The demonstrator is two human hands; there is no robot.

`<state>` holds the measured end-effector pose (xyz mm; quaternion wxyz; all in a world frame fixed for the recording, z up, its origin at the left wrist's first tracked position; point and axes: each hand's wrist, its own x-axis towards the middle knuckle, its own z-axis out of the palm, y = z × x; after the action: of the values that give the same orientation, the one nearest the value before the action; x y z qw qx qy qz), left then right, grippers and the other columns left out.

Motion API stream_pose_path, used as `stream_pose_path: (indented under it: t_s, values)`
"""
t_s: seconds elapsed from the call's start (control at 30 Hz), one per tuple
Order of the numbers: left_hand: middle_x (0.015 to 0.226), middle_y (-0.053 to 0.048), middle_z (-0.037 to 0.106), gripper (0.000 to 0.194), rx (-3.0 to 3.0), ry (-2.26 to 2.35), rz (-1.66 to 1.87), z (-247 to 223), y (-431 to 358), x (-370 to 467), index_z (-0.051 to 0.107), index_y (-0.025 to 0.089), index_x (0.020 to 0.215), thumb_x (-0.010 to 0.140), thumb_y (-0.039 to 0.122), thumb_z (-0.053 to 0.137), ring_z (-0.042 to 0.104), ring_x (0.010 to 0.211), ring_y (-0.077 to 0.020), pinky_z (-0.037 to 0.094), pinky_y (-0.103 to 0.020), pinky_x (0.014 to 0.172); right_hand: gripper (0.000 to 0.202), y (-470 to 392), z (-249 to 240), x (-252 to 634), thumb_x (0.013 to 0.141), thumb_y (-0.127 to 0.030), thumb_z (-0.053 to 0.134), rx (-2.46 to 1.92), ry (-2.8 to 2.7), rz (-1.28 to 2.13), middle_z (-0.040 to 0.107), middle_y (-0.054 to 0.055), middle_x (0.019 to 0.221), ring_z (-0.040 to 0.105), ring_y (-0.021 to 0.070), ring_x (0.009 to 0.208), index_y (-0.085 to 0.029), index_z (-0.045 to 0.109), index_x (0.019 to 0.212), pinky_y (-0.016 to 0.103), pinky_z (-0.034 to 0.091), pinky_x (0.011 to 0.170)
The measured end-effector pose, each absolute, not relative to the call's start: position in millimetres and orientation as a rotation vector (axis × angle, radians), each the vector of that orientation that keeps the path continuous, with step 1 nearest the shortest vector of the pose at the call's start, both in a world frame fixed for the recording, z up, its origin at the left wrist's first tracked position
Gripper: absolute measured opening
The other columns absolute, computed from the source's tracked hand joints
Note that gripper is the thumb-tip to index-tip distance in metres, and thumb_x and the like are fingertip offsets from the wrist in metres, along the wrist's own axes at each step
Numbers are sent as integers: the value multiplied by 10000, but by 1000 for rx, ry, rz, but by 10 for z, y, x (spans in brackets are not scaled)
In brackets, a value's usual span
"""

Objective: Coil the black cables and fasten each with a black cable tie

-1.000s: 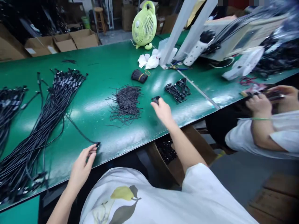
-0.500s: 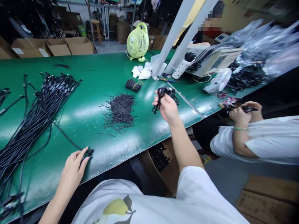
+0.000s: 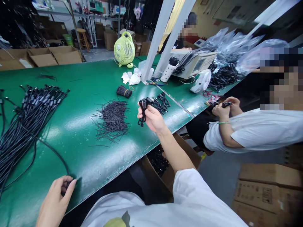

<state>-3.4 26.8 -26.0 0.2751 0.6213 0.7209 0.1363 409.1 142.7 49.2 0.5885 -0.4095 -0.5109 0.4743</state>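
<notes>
Long heap: thin black cables [image 3: 26, 126], crossing, on glossy green surface [image 3: 90, 164]; tug could drag tangled neighbours.
Left hand [image 3: 53, 197]: fingers gripping black cable end [image 3: 68, 184] near edge (mostly hidden); loose pinch might drop it.
Loose strips: short, thin, black [image 3: 113, 116], between hands; sweeping wrist could scatter them.
Right hand [image 3: 155, 119]: fingers closed on small coiled black cable [image 3: 142, 110], raised; slack grip could open loops.
Coil pile: small black bundles [image 3: 163, 102] beside right hand; brushing could snag.

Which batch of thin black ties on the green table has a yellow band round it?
The compact bundle beyond the loose heap, towards the light green fan. A yellow band wraps its middle, while the heap's ties lie spread out, unbound.
</notes>
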Motion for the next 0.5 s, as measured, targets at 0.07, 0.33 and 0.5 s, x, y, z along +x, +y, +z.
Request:
stream_pose_path:
  t_s: [0.07, 0.33, 0.5]
  values:
    - [944, -81, 636, 547, 1631, 1933, 388, -282, 240, -76, 605, 207, 929, 718, 696, 477, 626, 845, -272, 526, -395, 721, 377, 1412, 473, 4082, 805, -493, 623, -939, -1211, 1096, 577, 33, 865, 561, 148, 755, -218, 632, 1064, 355, 512, 811]
    - [1043, -73, 650, 513, 1337, 1843, 622, -451, 253, -173, 582, 223, 990, 661, 614, 626, 634, 973, -293, 530, -413, 794, 430, 1511, 396, 4134, 833, -550, 564, -1015, -1382, 979, 649, 60, 929, 606, 170, 773, -200, 644, 1070, 383, 516, 824]
    - [803, 5, 573, 436, 664, 1530, 1083, -153, 149, -24, 577, 170, 1054, 663, 321, 696, 584, 711, -137, 523, -291, 687, 401, 1788, 431, 4645, 929, -432, 381, -1762, -1752, 58, 680, 147, 1010, 624, 223, 974, -186, 663, 1073, 411, 465, 894]
